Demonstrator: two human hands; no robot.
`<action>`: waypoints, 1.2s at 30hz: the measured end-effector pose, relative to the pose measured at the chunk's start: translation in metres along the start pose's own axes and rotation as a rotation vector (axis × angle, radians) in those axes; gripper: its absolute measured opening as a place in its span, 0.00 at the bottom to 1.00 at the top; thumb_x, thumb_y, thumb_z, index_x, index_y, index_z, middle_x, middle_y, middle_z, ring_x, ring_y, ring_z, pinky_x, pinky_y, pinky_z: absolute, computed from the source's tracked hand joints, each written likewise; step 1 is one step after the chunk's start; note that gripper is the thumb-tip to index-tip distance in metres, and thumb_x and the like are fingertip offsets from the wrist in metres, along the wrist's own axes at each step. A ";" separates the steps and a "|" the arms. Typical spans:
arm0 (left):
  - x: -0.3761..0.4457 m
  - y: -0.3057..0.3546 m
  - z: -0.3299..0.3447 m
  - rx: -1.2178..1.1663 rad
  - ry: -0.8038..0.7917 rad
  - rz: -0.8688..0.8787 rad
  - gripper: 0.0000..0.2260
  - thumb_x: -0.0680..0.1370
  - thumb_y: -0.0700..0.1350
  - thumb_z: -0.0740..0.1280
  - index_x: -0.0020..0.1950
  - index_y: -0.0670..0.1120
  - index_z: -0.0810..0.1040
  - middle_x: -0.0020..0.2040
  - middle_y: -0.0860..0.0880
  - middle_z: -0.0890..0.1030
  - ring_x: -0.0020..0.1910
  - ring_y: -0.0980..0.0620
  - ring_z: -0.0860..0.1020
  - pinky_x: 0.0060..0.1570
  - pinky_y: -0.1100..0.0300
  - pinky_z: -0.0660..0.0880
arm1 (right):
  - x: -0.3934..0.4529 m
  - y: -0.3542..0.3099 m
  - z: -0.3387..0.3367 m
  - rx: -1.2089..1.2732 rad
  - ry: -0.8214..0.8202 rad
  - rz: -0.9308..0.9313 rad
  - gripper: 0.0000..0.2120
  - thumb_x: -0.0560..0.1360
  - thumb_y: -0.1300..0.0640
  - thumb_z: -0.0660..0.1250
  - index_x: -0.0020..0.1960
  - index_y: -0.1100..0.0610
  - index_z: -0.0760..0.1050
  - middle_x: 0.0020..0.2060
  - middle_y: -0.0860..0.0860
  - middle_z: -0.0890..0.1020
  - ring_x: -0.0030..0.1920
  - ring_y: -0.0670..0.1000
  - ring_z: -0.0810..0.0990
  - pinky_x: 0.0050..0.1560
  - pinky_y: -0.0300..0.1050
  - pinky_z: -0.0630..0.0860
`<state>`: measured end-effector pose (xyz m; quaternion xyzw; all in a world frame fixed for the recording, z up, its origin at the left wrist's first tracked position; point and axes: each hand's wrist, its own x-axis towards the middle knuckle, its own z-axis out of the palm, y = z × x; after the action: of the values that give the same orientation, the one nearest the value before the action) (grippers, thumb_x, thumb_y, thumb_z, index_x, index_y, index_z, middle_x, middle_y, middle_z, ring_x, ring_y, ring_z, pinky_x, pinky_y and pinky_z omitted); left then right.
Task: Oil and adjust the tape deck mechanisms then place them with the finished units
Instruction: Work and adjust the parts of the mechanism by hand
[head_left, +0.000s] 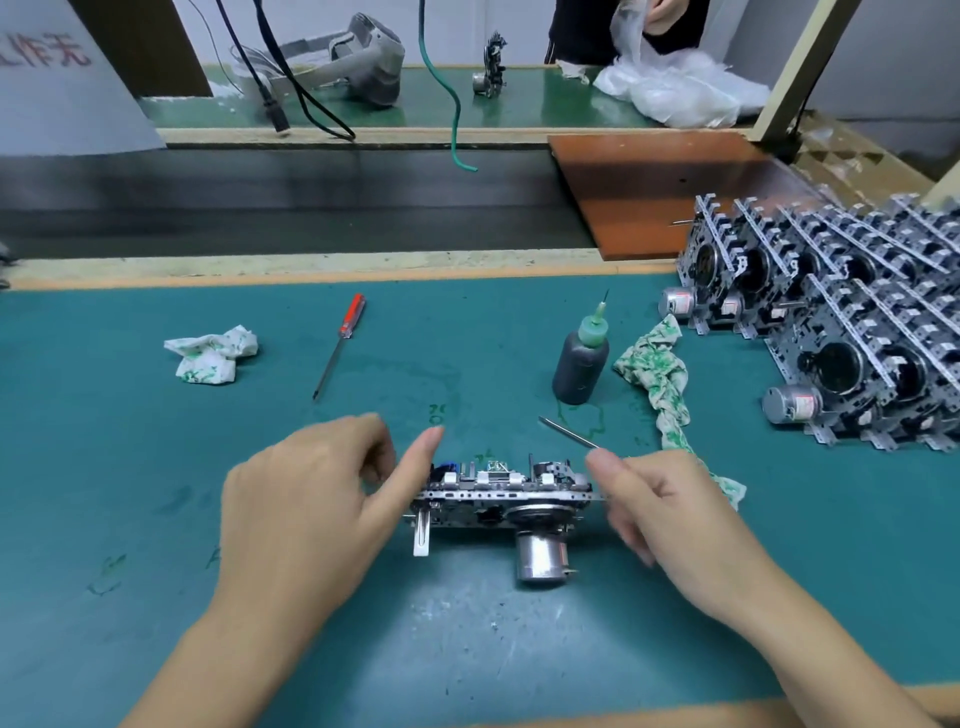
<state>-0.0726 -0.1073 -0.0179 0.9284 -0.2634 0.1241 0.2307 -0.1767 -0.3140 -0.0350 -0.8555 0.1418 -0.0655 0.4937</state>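
One tape deck mechanism (501, 501) stands on edge on the green mat (130, 467), its silver motor pointing toward me. My left hand (306, 514) is at its left end: the straight thumb lies against the frame and the other fingers are loosely curled away from it. My right hand (670, 525) is at the mechanism's right end and pinches a thin metal rod (569, 432) that points up and left. A dark oil bottle (582, 364) with a green needle cap stands behind it. Several finished mechanisms (841, 317) are stacked in rows at the right.
A red-handled screwdriver (340, 343) and a crumpled tissue (213, 353) lie at the back left. A patterned rag (660, 379) trails beside the bottle and under my right hand. Behind the mat run a dark conveyor belt (260, 202) and a brown board (670, 182). A person handles plastic wrap (675, 88) across the line.
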 end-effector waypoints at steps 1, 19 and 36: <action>0.000 0.001 0.000 -0.024 0.048 0.021 0.20 0.75 0.63 0.54 0.30 0.52 0.70 0.27 0.56 0.72 0.30 0.53 0.70 0.26 0.60 0.65 | 0.001 0.003 -0.004 -0.025 0.030 -0.029 0.28 0.64 0.30 0.58 0.29 0.56 0.68 0.24 0.54 0.69 0.25 0.45 0.65 0.32 0.41 0.65; 0.020 0.028 0.016 -0.528 -0.281 0.403 0.12 0.74 0.57 0.65 0.45 0.53 0.85 0.46 0.62 0.79 0.49 0.59 0.75 0.48 0.60 0.72 | 0.009 0.015 0.009 0.344 -0.157 -0.083 0.12 0.63 0.57 0.76 0.46 0.52 0.80 0.44 0.51 0.84 0.47 0.49 0.82 0.52 0.39 0.75; 0.019 0.029 0.018 -0.514 -0.238 0.387 0.10 0.74 0.56 0.65 0.46 0.56 0.85 0.50 0.62 0.78 0.53 0.57 0.73 0.50 0.61 0.70 | 0.008 0.012 0.011 0.452 -0.168 -0.087 0.18 0.63 0.57 0.75 0.51 0.44 0.80 0.47 0.46 0.84 0.49 0.45 0.82 0.52 0.33 0.73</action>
<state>-0.0709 -0.1458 -0.0163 0.7807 -0.4822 -0.0141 0.3971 -0.1683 -0.3134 -0.0510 -0.7312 0.0449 -0.0451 0.6792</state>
